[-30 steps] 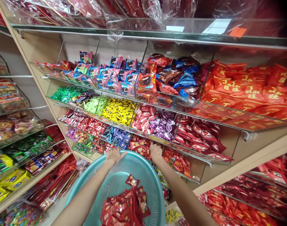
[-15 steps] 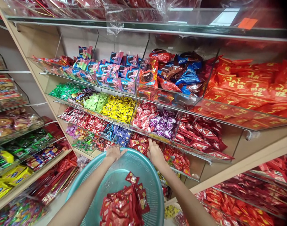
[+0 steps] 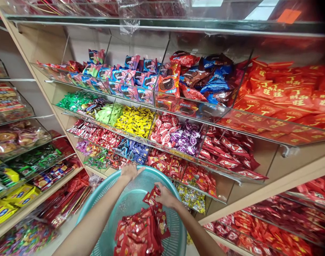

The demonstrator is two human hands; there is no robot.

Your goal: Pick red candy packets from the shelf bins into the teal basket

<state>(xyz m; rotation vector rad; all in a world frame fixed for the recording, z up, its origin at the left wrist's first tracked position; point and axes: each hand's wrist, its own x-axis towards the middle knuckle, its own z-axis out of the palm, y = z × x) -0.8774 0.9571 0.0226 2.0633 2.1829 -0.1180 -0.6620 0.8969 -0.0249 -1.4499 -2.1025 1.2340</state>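
My left hand (image 3: 129,172) is closed over the far rim of a teal plastic basket (image 3: 84,220), its thumb lying along the edge. Inside the basket lies a heap of small red candy packets (image 3: 138,231). My right hand (image 3: 164,196) reaches over the right part of the basket, fingers pinched on a red candy packet (image 3: 153,195) just above the heap. Whether it holds more than one packet is hard to see. Beyond the basket, a shelf bin holds similar red packets (image 3: 167,164).
Tiered glass shelves hold yellow candies (image 3: 137,121), purple-wrapped candies (image 3: 185,133) and red snack bags (image 3: 279,96). Clear dividers and a glass lip (image 3: 175,151) front the bins. Another shelf unit with yellow packs (image 3: 14,201) stands at left. More red packets (image 3: 258,227) fill lower shelves at right.
My right hand has come back from the shelf bin of red packets, down and left into the basket, with a red packet in its fingers. My left hand stays on the rim.
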